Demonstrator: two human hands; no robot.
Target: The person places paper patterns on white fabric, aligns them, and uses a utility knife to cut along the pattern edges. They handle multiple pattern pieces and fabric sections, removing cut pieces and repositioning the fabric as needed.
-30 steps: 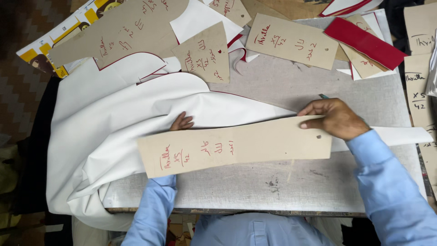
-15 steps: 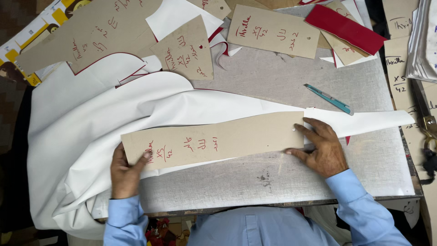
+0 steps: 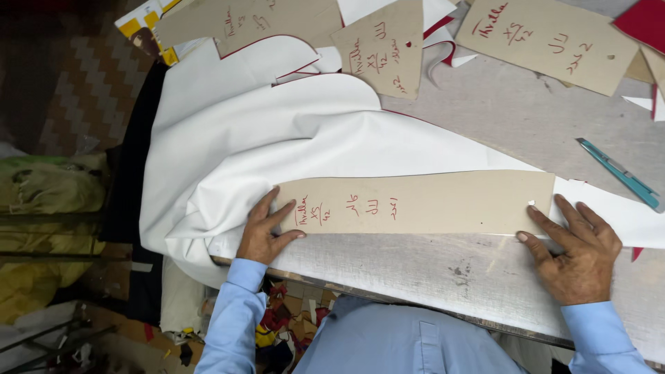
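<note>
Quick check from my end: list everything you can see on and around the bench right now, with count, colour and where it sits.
long card pattern piece: 1, tan with red handwriting, lying across the white cloth at the near edge of the table
white cloth: 1, white, spread over the left of the table and hanging off its left edge
other card pattern pieces: at least 3, tan, along the far edge
cutter: 1, teal, on the table at right
red piece: 1, red, far right corner, kind unclear
table: 1, grey, worn top
scraps: many, mixed colours, on the floor under the table
left hand: flat on the pattern's left end
right hand: flat at the pattern's right end
</note>
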